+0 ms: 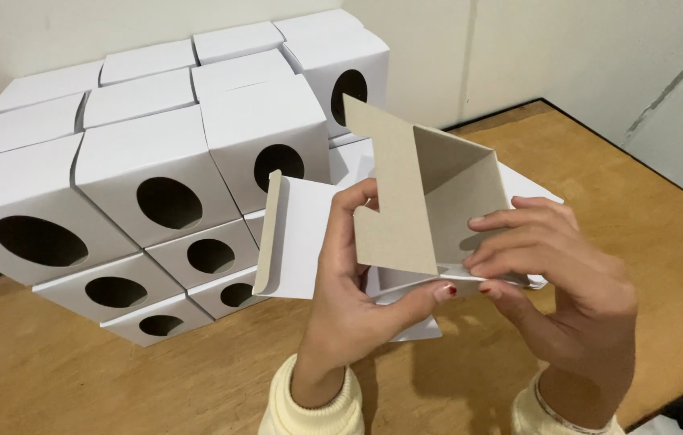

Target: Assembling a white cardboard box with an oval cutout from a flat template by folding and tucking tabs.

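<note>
L hand (349, 298) and R hand (555, 270), cream cuffs, both raised over wooden worktop (664, 242). L grip closed on half-folded box blank (406, 201), white outside, grey-brown inside: thumb under bottom edge, fingers curled over a panel. R grip narrow, fingertips pinching a side flap at lower right. More flat blanks (531, 187) lie beneath. Behind, at left: stack of finished white boxes (156, 169) w/ oval cutouts against wall.

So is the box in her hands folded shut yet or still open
Still open. The cardboard box blank is only partly folded: grey inner panels stand up, one flap sticks out, held between left hand and right hand.
</note>
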